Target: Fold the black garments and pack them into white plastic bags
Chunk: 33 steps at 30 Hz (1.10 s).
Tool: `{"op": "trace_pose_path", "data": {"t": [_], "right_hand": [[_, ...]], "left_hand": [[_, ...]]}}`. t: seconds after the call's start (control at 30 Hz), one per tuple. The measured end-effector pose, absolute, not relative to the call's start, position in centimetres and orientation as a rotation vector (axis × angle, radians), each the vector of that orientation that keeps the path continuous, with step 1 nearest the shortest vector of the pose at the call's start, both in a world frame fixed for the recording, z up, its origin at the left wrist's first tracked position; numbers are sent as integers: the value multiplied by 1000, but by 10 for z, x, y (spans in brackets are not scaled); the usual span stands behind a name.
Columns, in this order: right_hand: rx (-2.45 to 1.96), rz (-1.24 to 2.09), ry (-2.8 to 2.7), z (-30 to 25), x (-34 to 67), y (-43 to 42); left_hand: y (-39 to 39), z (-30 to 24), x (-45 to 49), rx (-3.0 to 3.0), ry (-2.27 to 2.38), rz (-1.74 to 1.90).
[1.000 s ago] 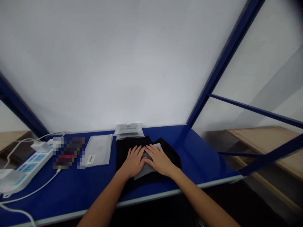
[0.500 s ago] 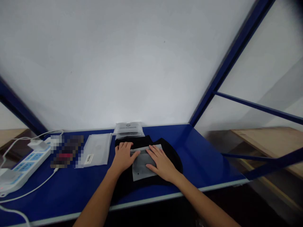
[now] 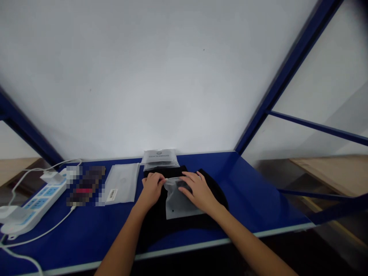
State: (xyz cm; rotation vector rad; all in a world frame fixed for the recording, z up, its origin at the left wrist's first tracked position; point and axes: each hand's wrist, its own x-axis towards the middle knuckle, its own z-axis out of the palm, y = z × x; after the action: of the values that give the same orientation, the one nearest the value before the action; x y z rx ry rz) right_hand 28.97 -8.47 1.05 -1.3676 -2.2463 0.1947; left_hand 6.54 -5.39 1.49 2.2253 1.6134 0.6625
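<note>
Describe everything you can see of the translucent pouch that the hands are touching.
The pouch looks like frosted plastic, roughly rectangular, with a dark dot by its near left corner. It lies on black cloth, creased at the far left, where the left hand pinches its edge. The right hand covers its right part. Any contents are unclear.

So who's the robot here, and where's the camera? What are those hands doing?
There isn't a robot! These are a person's own bare hands, and the camera sits on their head, looking forward and down. The left hand seems to pinch a top corner of a small cloudy bag. The right hand rests on that bag with its fingers spread. Under the bag is some black cloth, lying on a blue table. To the left are another cloudy bag with a label and a white power strip. Printed bags lie near the wall.
</note>
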Motion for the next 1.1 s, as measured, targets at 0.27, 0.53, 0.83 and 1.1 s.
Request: {"op": "trace_pose_path", "data": {"t": [0.27,0.53,0.83,1.1], "right_hand": [[-1024,538,-2311,62,250,-40],[-1103,282,-2265,82,324,-39],[-1329,-221,-2190,54,351,-56],[-1625,19,-1950,-26,355,-117]], "left_hand": [[-58,13,71,2196,1361,1176],[-48,21,46,2091,1414,1792],[-77,19,64,2376,807,2050],[-76,14,84,2248,1161,1186]]}}
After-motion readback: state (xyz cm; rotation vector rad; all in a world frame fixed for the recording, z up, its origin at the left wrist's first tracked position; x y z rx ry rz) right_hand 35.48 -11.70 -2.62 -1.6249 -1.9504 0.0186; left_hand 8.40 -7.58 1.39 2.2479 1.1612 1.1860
